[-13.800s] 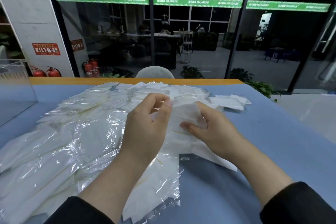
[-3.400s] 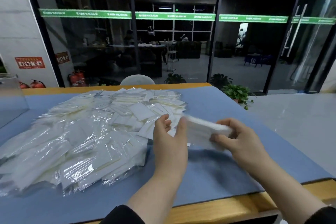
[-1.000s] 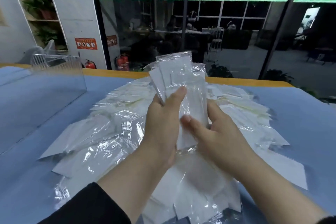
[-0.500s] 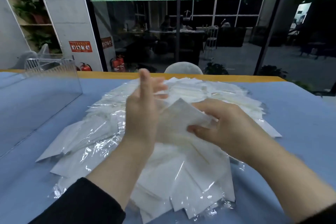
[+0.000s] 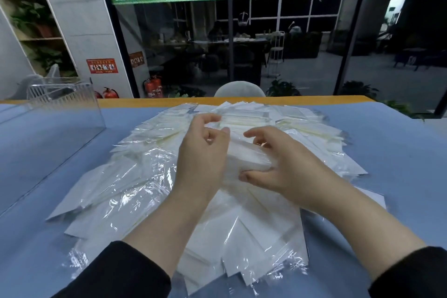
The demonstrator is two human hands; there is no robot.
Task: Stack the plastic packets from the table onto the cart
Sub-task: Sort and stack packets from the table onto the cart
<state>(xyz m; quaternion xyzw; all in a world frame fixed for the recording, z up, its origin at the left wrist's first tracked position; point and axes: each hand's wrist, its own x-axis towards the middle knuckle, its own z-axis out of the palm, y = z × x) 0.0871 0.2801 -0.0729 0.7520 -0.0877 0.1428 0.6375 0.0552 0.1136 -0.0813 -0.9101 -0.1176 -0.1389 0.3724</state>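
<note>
So the blue table [image 5: 399, 152] is carrying a big loose pile of plastic packets [image 5: 135, 176], spreading across its middle from near to far; no cart is showing anywhere. A clear plastic box [image 5: 60, 113] is sitting far left. Above the pile, both hands are squaring up a small bundle of packets [image 5: 244, 155]: right hand [image 5: 285, 164] is curling around its right end, left hand [image 5: 200, 155] is curling against the left end. Best bet: be tapping the edges flush and squeezing firmly, these things look slippery.
</note>
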